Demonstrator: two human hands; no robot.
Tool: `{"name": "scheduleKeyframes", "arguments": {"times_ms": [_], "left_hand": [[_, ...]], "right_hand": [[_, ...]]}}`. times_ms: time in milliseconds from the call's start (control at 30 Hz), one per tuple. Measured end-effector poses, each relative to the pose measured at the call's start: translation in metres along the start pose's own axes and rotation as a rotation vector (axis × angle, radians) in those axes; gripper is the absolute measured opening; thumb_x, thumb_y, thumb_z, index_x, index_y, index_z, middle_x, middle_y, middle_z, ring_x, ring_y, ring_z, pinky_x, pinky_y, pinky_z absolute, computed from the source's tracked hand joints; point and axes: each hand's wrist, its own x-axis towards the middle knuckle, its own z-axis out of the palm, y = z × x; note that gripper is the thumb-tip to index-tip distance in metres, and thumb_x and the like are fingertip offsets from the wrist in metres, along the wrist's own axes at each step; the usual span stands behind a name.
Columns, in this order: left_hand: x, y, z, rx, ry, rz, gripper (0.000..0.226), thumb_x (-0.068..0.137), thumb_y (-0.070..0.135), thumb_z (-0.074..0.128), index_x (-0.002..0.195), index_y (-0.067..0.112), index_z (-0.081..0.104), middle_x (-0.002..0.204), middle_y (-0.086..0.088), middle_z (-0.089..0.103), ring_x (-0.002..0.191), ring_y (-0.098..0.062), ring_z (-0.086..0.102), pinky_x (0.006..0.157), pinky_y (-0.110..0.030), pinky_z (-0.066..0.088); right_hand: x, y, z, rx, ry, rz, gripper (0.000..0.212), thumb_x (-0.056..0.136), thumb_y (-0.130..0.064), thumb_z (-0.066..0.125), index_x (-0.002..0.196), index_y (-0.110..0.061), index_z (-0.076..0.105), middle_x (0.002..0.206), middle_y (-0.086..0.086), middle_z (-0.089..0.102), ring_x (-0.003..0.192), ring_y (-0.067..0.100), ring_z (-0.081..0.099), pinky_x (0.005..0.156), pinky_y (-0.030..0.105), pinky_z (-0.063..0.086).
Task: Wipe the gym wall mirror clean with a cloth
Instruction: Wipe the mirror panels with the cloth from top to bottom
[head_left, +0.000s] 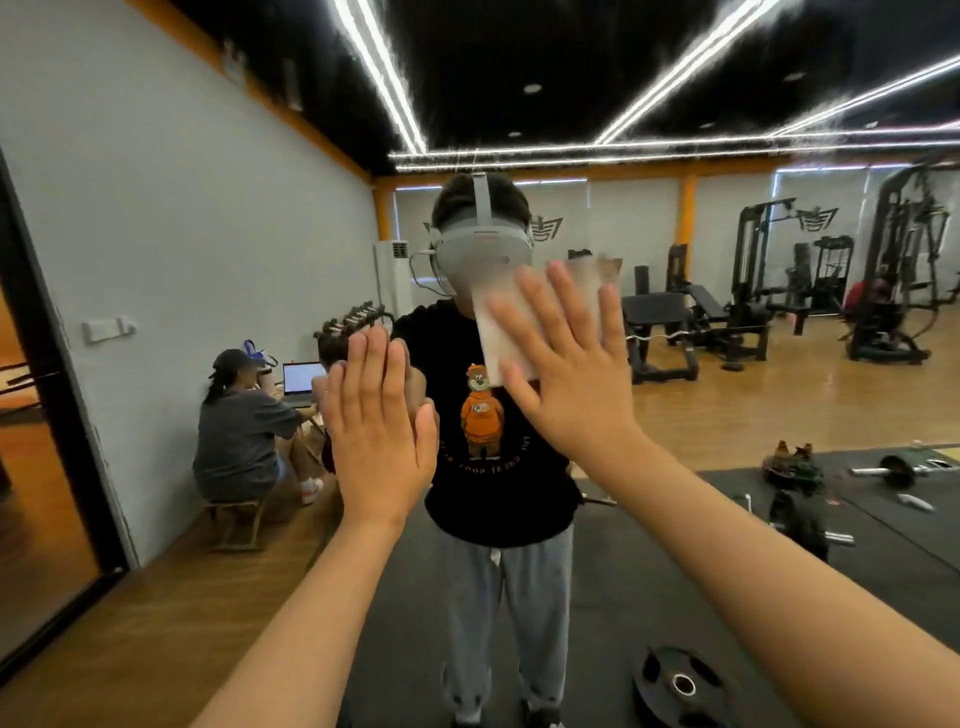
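Note:
The wall mirror (727, 415) fills almost the whole view and reflects the gym and me in a black shirt. My right hand (566, 364) lies flat with spread, straight fingers on a pale cloth (498, 332), pressing it against the glass at about face height. The cloth shows above and left of the fingers and looks blurred. My left hand (379, 426) is flat on the glass with straight fingers together, to the left of the cloth and a little lower. Its reflection peeks out behind it.
A dark door frame (57, 395) borders the mirror on the left. Reflected in the glass are a seated person (239, 431) at a laptop, weight machines (753, 291) at the back right, and a weight plate (680, 686) and barbell (893, 470) on black floor mats.

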Motion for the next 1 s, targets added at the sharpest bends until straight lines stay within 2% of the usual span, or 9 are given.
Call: {"name": "scheduleKeyframes", "arguments": {"times_ms": [100, 200, 367, 433, 567, 667, 767, 867, 1000], "left_hand": [[0.003, -0.001, -0.006, -0.043, 0.009, 0.011, 0.068, 0.098, 0.028, 0.037, 0.156, 0.004, 0.011, 0.163, -0.016, 0.013, 0.153, -0.021, -0.002, 0.125, -0.042, -0.001], [-0.005, -0.009, -0.019, -0.138, -0.019, 0.012, 0.067, 0.096, 0.024, 0.040, 0.155, 0.004, 0.016, 0.164, -0.014, 0.013, 0.154, -0.021, 0.002, 0.125, -0.044, 0.003], [-0.057, -0.044, -0.023, -0.095, -0.048, -0.015, 0.071, 0.095, 0.025, 0.041, 0.155, 0.002, 0.011, 0.164, -0.014, 0.007, 0.154, -0.022, -0.001, 0.125, -0.041, -0.001], [-0.073, -0.055, -0.013, -0.066, -0.079, -0.001, 0.072, 0.097, 0.027, 0.039, 0.157, 0.004, 0.006, 0.165, -0.011, 0.001, 0.154, -0.021, -0.003, 0.125, -0.040, -0.001], [-0.082, -0.061, 0.002, 0.004, -0.062, 0.062, 0.069, 0.100, 0.031, 0.028, 0.157, 0.008, -0.004, 0.165, -0.003, -0.014, 0.153, -0.021, -0.006, 0.125, -0.042, 0.000], [-0.082, -0.063, 0.004, -0.005, -0.060, 0.061, 0.067, 0.100, 0.031, 0.024, 0.156, 0.005, -0.003, 0.165, -0.002, -0.012, 0.153, -0.021, -0.007, 0.124, -0.042, 0.000], [-0.083, -0.064, 0.004, -0.011, -0.074, 0.050, 0.064, 0.102, 0.033, 0.020, 0.154, 0.001, 0.001, 0.163, -0.008, 0.002, 0.153, -0.021, -0.007, 0.124, -0.044, 0.001], [-0.082, -0.063, 0.003, -0.005, -0.083, 0.049, 0.064, 0.103, 0.033, 0.019, 0.155, 0.003, 0.000, 0.162, -0.014, 0.011, 0.153, -0.021, -0.007, 0.125, -0.042, 0.000], [-0.083, -0.063, 0.003, 0.013, -0.070, 0.057, 0.070, 0.099, 0.030, 0.029, 0.157, 0.007, -0.003, 0.166, -0.007, -0.010, 0.153, -0.022, -0.006, 0.125, -0.041, 0.000]], "right_hand": [[0.043, -0.016, -0.005, 0.016, 0.025, 0.060, 0.058, 0.102, -0.042, 0.031, 0.157, -0.028, 0.020, 0.165, 0.007, 0.016, 0.152, 0.029, 0.011, 0.121, 0.059, 0.008], [0.044, -0.032, -0.002, 0.022, 0.036, 0.105, 0.057, 0.103, -0.040, 0.031, 0.158, -0.027, 0.019, 0.165, 0.008, 0.014, 0.153, 0.031, 0.009, 0.120, 0.060, 0.007], [-0.031, -0.070, 0.023, 0.016, -0.047, -0.114, 0.058, 0.103, -0.042, 0.031, 0.158, -0.030, 0.017, 0.166, 0.004, 0.008, 0.153, 0.028, 0.004, 0.121, 0.057, -0.002], [-0.070, -0.087, 0.037, 0.005, -0.061, -0.169, 0.056, 0.103, -0.042, 0.031, 0.158, -0.031, 0.021, 0.167, 0.002, 0.007, 0.154, 0.026, 0.004, 0.121, 0.056, -0.003], [-0.140, -0.109, 0.058, -0.061, -0.137, -0.306, 0.058, 0.103, -0.043, 0.031, 0.158, -0.032, 0.015, 0.167, 0.000, -0.003, 0.154, 0.024, -0.002, 0.121, 0.055, -0.008], [-0.187, -0.113, 0.065, -0.084, -0.202, -0.402, 0.061, 0.100, -0.043, 0.033, 0.158, -0.033, 0.014, 0.167, -0.002, -0.006, 0.154, 0.020, -0.004, 0.122, 0.052, -0.008], [-0.212, -0.102, 0.067, -0.084, -0.218, -0.439, 0.058, 0.102, -0.040, 0.032, 0.157, -0.034, 0.016, 0.167, -0.006, 0.000, 0.153, 0.015, 0.000, 0.123, 0.046, -0.007], [-0.207, -0.086, 0.061, -0.039, -0.229, -0.436, 0.048, 0.107, -0.035, 0.023, 0.155, -0.034, 0.024, 0.165, -0.009, 0.012, 0.153, 0.011, 0.006, 0.124, 0.040, -0.002], [-0.160, -0.057, 0.046, -0.004, -0.142, -0.259, 0.050, 0.107, -0.036, 0.021, 0.158, -0.032, 0.018, 0.166, -0.009, 0.007, 0.153, 0.014, 0.007, 0.123, 0.042, -0.002]]}}
